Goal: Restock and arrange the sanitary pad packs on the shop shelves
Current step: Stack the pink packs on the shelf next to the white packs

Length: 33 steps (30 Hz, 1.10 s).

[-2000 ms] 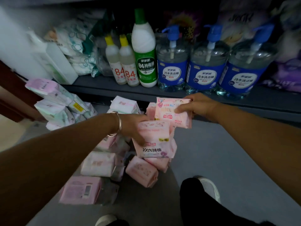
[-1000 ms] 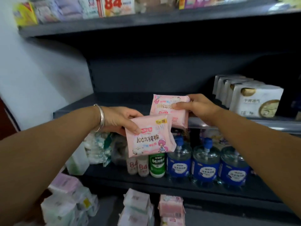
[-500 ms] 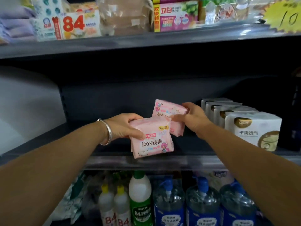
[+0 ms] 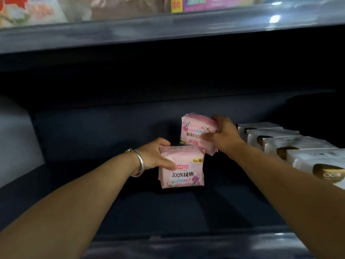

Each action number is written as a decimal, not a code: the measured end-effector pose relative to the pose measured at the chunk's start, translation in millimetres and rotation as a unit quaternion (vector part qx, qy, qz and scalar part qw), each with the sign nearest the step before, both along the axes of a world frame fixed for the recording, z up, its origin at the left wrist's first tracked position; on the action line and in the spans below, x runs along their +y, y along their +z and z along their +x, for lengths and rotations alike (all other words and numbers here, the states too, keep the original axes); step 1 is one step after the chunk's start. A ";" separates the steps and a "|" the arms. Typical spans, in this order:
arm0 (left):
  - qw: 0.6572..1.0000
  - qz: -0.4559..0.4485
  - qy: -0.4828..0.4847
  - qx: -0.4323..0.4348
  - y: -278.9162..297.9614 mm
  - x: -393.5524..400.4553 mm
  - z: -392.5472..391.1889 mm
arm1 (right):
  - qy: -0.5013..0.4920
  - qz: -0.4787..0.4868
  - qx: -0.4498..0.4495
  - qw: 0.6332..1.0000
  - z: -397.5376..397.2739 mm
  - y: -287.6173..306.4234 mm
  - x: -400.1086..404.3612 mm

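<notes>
Both my arms reach into a dark shelf bay. My left hand, with a silver bangle on its wrist, grips a pink sanitary pad pack by its upper left corner; the pack faces me upright with "100%" print. My right hand grips a second pink pad pack farther back, its print upside down. That pack is near the rear of the shelf, just left of a row of white packs. Whether either pack touches the shelf floor is unclear.
A row of white boxed packs with gold marks fills the right side of the shelf. The shelf above carries colourful packs along its edge. A pale wall bounds the left. The shelf's front lip runs below my arms.
My view rose from the floor pile to the middle shelf. Both hands carried the pink packs up and pushed them deeper into the bay; the right-hand pack now sits farther back.
</notes>
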State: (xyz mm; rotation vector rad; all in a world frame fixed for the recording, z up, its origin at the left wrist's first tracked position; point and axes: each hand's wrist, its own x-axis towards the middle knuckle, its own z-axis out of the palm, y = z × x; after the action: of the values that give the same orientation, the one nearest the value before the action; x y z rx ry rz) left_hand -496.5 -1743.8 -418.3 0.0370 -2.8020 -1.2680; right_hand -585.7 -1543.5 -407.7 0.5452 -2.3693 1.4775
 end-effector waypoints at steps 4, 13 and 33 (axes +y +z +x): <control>1.000 0.008 -0.003 0.004 -11.7 -2.5 -28.1 | -0.002 0.032 0.032 0.999 -12.6 1.5 -5.3; 0.999 0.033 -0.021 -0.001 -25.0 5.2 -51.9 | 0.016 0.045 0.063 0.997 -16.9 10.4 -14.6; 0.989 -0.052 0.078 0.117 -40.0 19.4 -118.4 | -0.048 0.027 0.063 0.997 -42.1 8.4 4.7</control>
State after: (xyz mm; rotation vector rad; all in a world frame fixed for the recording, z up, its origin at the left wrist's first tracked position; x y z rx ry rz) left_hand -614.9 -1724.4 -458.3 0.0940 -2.6015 -1.0180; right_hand -627.7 -1538.8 -399.2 0.5137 -2.3090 1.3037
